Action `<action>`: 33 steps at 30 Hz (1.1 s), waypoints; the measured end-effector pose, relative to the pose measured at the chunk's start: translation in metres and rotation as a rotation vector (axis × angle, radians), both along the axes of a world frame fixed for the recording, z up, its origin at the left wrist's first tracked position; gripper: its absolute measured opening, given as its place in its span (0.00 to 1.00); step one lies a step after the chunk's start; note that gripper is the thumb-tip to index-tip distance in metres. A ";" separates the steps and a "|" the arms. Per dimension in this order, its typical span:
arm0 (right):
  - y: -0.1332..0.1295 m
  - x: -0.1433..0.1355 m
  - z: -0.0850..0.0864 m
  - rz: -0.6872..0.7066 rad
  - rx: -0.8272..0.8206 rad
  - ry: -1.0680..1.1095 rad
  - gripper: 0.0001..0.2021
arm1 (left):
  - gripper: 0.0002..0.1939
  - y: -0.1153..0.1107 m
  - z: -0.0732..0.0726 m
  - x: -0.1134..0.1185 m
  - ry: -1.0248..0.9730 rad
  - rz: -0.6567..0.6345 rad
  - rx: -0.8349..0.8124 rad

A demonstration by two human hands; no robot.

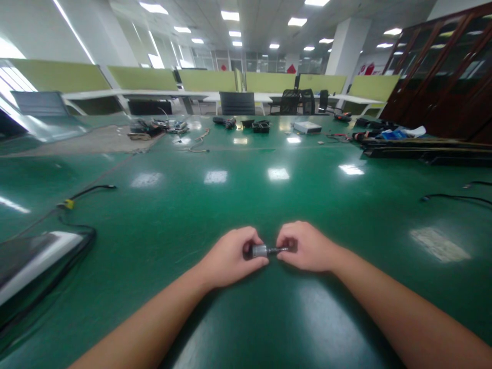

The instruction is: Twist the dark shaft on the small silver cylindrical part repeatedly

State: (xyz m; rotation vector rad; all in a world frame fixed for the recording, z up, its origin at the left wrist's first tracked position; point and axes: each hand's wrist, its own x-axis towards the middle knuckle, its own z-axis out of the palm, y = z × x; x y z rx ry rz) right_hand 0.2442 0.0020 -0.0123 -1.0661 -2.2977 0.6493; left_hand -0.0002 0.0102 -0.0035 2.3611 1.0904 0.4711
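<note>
A small cylindrical object [260, 250], dark with a clear or grey band and a thin dark shaft, lies level between my two hands, just over the green tabletop [246, 205]. My left hand [236, 256] curls its thumb and fingers around the thick left end. At the thin right end, the fingers of my right hand [305, 247] pinch the shaft. The fingers hide both ends, and blur leaves the exact kind of object unclear.
A device with a white edge [46, 256] and black cables [82, 246] lie at the left. Electronic parts [261, 126] and a silver box [306, 127] are at the far side. Dark panels [423, 148] lie far right, with a black cable [453, 196] nearer.
</note>
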 end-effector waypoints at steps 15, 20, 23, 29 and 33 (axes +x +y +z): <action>0.006 0.013 0.003 0.014 -0.039 -0.040 0.04 | 0.12 0.000 0.001 -0.002 0.007 0.003 -0.007; 0.009 0.021 0.003 -0.002 -0.070 -0.053 0.04 | 0.12 0.000 0.001 -0.002 0.003 0.002 -0.011; 0.010 0.025 0.003 -0.005 -0.085 -0.053 0.03 | 0.11 0.000 0.000 -0.002 0.001 0.002 -0.013; 0.009 0.025 0.006 0.004 -0.087 -0.050 0.04 | 0.12 -0.001 0.002 -0.001 0.003 0.000 -0.007; 0.009 0.021 0.003 0.018 -0.075 -0.017 0.04 | 0.12 -0.001 0.002 -0.002 0.000 -0.001 -0.009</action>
